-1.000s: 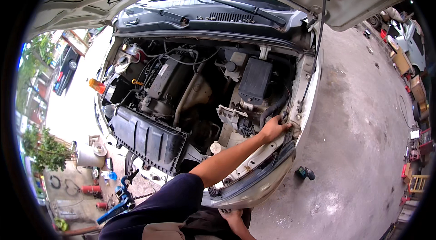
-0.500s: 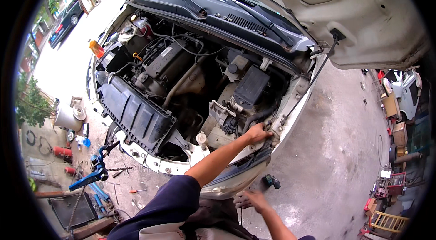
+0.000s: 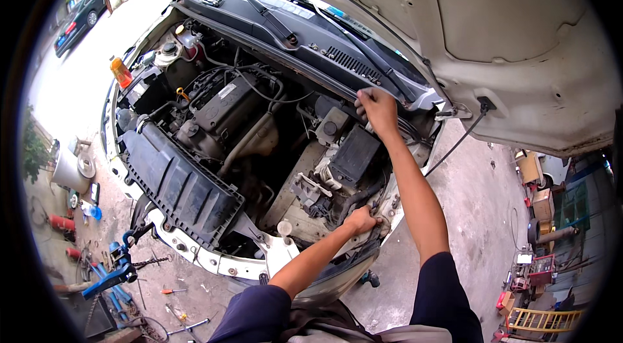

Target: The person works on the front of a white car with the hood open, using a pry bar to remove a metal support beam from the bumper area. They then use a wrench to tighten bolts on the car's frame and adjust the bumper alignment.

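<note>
My left hand (image 3: 361,220) is at the front right corner of the engine bay, its fingers closed beside a black hose (image 3: 360,197); what they grip is hidden. Above the bay's right side, my right hand (image 3: 379,111) is raised near the windscreen cowl, fingers curled together. Anything between them is too small to make out. Below it are a black box with a lid (image 3: 355,156) and a fluid reservoir (image 3: 332,126). Wiring connectors (image 3: 313,195) lie left of my left hand. The dark engine (image 3: 224,104) sits farther left, behind a ribbed black plastic housing (image 3: 182,174).
The raised hood (image 3: 500,12) hangs overhead, with a thin rod (image 3: 457,143) at the right. An orange bottle (image 3: 121,72) stands on the left fender. A blue lifting tool with a chain (image 3: 110,280) is at the lower left. A power drill (image 3: 370,278) lies by the bumper.
My right hand has risen from below the front bumper to above the right side of the engine bay. My left hand stays at the front corner. The view has shifted slightly.
</note>
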`<state>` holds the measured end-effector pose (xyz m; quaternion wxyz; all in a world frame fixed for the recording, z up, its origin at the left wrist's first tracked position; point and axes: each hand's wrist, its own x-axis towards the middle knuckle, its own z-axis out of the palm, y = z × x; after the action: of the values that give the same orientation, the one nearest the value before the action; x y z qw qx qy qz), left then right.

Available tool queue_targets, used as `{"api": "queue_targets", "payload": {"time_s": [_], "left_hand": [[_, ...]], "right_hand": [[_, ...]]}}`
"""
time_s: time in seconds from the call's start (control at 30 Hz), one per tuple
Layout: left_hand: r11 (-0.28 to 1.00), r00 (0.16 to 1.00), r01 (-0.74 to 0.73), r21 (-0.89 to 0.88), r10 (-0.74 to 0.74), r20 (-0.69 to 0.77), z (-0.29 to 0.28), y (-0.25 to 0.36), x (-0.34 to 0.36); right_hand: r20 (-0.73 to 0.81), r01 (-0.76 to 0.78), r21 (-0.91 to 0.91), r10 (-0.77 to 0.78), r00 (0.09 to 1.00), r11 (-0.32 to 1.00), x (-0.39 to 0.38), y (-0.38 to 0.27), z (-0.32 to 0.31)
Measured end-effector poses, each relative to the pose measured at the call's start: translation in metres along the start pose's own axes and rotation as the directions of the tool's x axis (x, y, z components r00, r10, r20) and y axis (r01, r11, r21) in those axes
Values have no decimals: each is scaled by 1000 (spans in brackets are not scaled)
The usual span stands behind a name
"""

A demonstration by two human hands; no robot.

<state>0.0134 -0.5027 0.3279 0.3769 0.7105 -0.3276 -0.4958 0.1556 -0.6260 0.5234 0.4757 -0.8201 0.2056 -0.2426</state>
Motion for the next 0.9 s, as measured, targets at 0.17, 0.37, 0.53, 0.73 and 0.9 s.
{"api": "queue_targets", "payload": {"time_s": [0.17, 0.37, 0.53, 0.73, 0.9], "left_hand": [[999, 999, 50, 7, -50, -16, -10, -2, -4], [997, 996, 83, 0, -83, 36, -10, 0, -4], [996, 995, 89, 8, -89, 42, -13, 4, -6], [997, 996, 77, -1, -77, 53, -13, 2, -5], [998, 997, 63, -13, -62, 54, -12, -1, -1]], "right_hand": [[-66, 146, -793, -322, 945, 592, 88, 27, 3], [218, 350, -853, -346, 913, 386, 110, 55, -28], [299, 343, -907, -199, 933, 244, 113, 38, -28], [249, 355, -866, -312, 917, 352, 113, 47, -28], [70, 212, -730, -236, 969, 650, 106, 46, -32]]}}
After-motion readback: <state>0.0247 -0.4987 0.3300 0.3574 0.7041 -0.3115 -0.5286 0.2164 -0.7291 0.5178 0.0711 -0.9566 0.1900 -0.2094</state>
